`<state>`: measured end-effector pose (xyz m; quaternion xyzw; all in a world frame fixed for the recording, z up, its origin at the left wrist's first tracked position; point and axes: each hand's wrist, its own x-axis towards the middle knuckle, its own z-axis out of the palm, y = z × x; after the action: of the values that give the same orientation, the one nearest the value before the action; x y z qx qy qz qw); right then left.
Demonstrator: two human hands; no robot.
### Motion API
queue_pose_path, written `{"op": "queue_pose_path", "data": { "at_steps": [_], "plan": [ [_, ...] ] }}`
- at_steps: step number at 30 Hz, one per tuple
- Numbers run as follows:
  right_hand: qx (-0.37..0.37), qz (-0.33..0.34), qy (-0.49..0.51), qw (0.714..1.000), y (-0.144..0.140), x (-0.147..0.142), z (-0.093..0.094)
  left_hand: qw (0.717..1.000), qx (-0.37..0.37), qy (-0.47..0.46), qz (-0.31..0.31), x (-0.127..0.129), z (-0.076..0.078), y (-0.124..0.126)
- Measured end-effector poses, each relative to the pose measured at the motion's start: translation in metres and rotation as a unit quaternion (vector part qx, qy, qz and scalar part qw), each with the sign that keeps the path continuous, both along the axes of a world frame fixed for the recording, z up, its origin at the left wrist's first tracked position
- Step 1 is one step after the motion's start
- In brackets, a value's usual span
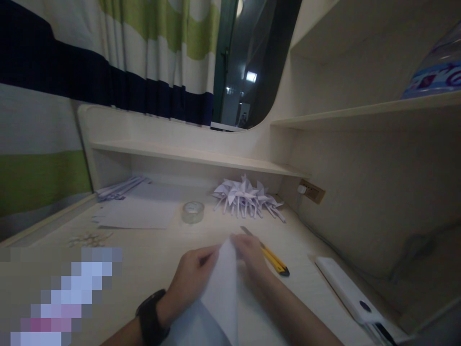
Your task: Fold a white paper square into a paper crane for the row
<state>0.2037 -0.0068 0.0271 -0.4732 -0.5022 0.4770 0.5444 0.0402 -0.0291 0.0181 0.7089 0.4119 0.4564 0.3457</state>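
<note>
paper sheet (221,288): thin, light, bendy, tears easy | L hand (189,281) + R hand (250,257) fingers pinch its top point | hold by edges | knife (272,257) just right of sheet on worktop (144,259)

Left hand (190,283), right hand (250,254) — fingertips meeting

Bare desk (151,262) left of hands; utility knife (270,254) close right; tape roll (193,212), pinwheels (247,196) ahead.

hands 2 (190,283); tape roll 1 (193,212); utility knife 1 (270,254); folded sheet 1 (223,288); pinwheel pile 1 (247,194)
</note>
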Motion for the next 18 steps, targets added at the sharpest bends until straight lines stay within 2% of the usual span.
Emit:
{"op": "queue_pose_path", "data": {
  "at_steps": [5, 11, 18],
  "plan": [
    [-0.044, 0.067, -0.047, 0.996, -0.002, -0.002, -0.005, 0.997, 0.006, 0.023, 0.080, -0.005, 0.003, 0.003],
    [-0.061, 0.059, -0.038, 0.996, -0.003, -0.004, -0.008, 0.997, 0.002, 0.002, 0.075, -0.006, 0.002, 0.004],
    [-0.041, 0.069, -0.015, 0.997, -0.009, -0.008, -0.012, 0.996, 0.011, -0.003, 0.087, -0.008, 0.000, 0.007]
  ]
}}
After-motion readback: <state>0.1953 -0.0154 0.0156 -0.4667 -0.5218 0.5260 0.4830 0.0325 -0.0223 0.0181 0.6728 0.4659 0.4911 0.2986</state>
